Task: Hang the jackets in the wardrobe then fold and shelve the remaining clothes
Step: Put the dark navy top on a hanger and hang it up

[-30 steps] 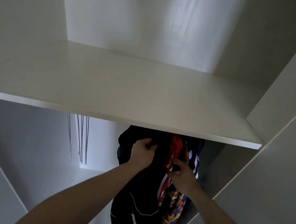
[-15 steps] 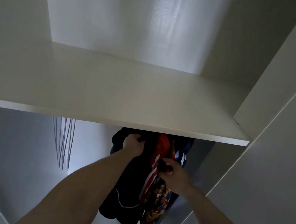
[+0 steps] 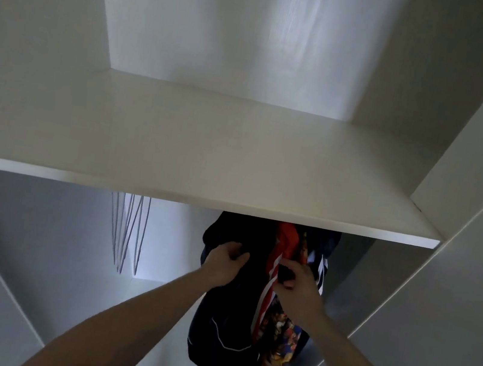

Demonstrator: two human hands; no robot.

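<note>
At the left of the frame, under the white shelf [image 3: 207, 152], some thin wire hangers [image 3: 126, 234] are seen hanging bare, as they were a moment ago. In the lower middle, the left hand [image 3: 225, 264] is curled round the shoulder of the dark jacket [image 3: 224, 322], and its grip on the cloth has been kept, but lower on the garment than one second before. To the right, the right hand [image 3: 296, 286] is now closed on a dark fold beside the red striped jacket [image 3: 277, 261]; earlier its fingers were only reaching there. It is judged that the dark jacket is being settled in its place, so the hanging step is nearly done. The rail itself is hidden by the shelf.

The shelf is flat, smooth and matt. The dark jacket looks soft and limp, with a thin pale piping line. A patterned garment [image 3: 276, 353] of many colours hangs at the lower right, touching the others.
</note>
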